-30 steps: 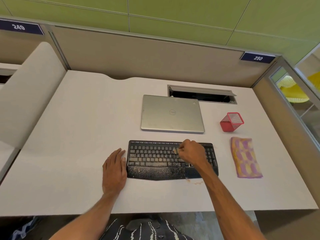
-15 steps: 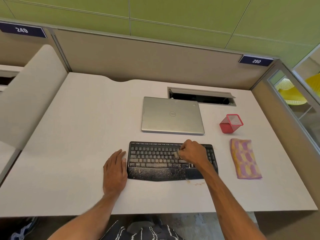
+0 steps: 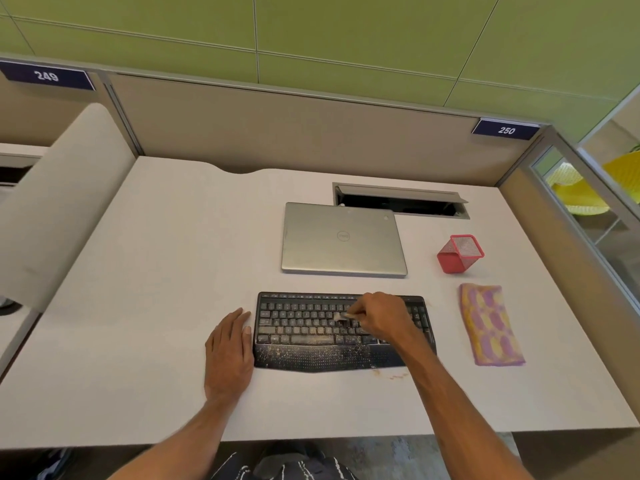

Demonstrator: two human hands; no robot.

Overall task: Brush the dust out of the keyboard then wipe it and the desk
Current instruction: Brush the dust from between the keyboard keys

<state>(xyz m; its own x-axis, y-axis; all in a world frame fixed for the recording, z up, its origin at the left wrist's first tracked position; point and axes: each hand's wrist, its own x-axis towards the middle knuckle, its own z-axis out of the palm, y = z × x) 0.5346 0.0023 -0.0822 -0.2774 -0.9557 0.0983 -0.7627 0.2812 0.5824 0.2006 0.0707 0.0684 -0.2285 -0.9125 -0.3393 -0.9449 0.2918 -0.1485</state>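
Counter: keyboard near my edge, dust-speckled.
Right grip: curled round small brush, on middle keys.
Left grip: flat, beside keyboard's left end.
Change: brush crept leftward; I judge brushing unfinished.

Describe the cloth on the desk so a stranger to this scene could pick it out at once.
Start at the pale desk and find the black keyboard near its front edge. Right of it, nearer than the red mesh cup, lies a flat cloth. It alone is patterned in pink, purple and yellow.
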